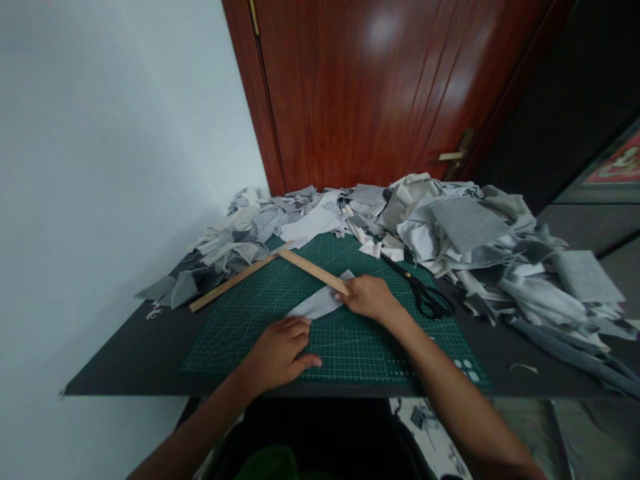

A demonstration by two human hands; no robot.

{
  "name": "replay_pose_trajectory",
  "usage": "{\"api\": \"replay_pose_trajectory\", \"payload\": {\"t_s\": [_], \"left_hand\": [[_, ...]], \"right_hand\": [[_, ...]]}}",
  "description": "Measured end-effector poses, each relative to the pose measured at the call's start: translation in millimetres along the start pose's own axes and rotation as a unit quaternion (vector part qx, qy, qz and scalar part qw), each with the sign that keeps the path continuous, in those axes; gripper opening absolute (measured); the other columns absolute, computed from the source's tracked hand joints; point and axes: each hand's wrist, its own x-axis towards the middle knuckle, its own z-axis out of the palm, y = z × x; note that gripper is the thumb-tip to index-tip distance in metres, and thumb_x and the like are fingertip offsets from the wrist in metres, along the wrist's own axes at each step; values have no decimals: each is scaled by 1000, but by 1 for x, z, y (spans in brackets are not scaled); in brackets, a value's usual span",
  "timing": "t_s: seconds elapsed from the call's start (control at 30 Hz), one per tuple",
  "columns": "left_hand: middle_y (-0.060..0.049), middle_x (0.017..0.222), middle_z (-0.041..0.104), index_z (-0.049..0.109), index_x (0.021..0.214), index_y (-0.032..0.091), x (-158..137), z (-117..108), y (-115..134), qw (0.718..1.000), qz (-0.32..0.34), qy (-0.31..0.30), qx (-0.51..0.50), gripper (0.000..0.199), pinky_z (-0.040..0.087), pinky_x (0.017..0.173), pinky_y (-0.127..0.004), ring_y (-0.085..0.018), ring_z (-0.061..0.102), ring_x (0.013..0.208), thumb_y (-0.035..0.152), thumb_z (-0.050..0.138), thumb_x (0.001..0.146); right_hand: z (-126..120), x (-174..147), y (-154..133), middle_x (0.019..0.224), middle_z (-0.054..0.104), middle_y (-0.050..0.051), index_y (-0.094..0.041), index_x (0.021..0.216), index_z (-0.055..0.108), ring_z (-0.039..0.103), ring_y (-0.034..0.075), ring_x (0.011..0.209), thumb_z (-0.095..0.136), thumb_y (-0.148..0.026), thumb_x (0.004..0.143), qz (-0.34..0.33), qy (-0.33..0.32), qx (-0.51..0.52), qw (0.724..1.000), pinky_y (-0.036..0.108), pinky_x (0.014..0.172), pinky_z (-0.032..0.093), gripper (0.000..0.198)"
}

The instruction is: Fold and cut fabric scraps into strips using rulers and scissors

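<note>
My right hand [369, 298] is closed on the near end of a wooden ruler [315, 270], which slants away to the upper left above the mat. Under and beside it lies a pale grey strip of fabric [320, 304] on the green cutting mat [350, 353]. Flat at the strip's left end rests my left hand [285, 350], its thumb spread from the fingers. A second wooden ruler [235, 283] lies along the mat's left side, close to the first ruler's far end. Black-handled scissors [425, 293] lie to the right of my right hand.
A tall heap of grey and white fabric pieces [465, 227] covers the table's right side. More scraps [235, 240] are piled at the back and left. The dark table [135, 360] meets a white wall [125, 167] on the left and a wooden door [360, 100] behind.
</note>
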Motion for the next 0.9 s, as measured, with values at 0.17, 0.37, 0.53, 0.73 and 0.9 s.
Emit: {"api": "replay_pose_trajectory", "payload": {"t_s": [0.17, 0.37, 0.53, 0.73, 0.9], "left_hand": [[-11, 110, 72, 72, 103, 18, -16, -17, -31, 996, -5, 11, 83, 34, 50, 104, -49, -31, 64, 116, 50, 65, 97], [-21, 150, 53, 46, 153, 14, -16, 6, -13, 985, -85, 75, 127, 90, 40, 115, -56, -39, 46, 141, 73, 64, 88], [-27, 157, 44, 49, 151, 10, -2, 16, 5, 984, -146, 3, 100, 107, 33, 117, -64, -46, 34, 149, 89, 57, 78], [-19, 155, 50, 54, 148, 18, -5, 21, 38, 992, -115, 9, 41, 106, 31, 118, -63, -44, 42, 144, 94, 56, 73], [-21, 147, 57, 62, 136, 14, -16, 27, 55, 993, -108, 49, 16, 99, 43, 111, -58, -41, 52, 135, 93, 50, 77]], "right_hand": [[-1, 0, -2, 102, 80, 13, -21, 108, 71, 75, 29, 94, 48, -57, 101, 18, 21, 6, 1000, 32, 74, 49, 44], [11, 0, -17, 107, 81, 7, -26, 121, 67, 75, 27, 100, 58, -47, 99, -98, 9, 27, 995, 30, 75, 46, 31], [3, -3, -8, 97, 81, 7, -24, 99, 73, 75, 25, 90, 60, -51, 97, -86, -27, 30, 995, 28, 66, 40, 29], [1, -8, -15, 93, 79, 8, -21, 103, 68, 73, 24, 85, 56, -56, 100, -111, 8, 27, 993, 28, 64, 35, 37], [11, -15, -29, 92, 78, 9, -19, 95, 71, 71, 22, 84, 39, -58, 107, -197, -23, 16, 980, 29, 66, 36, 52]]}}
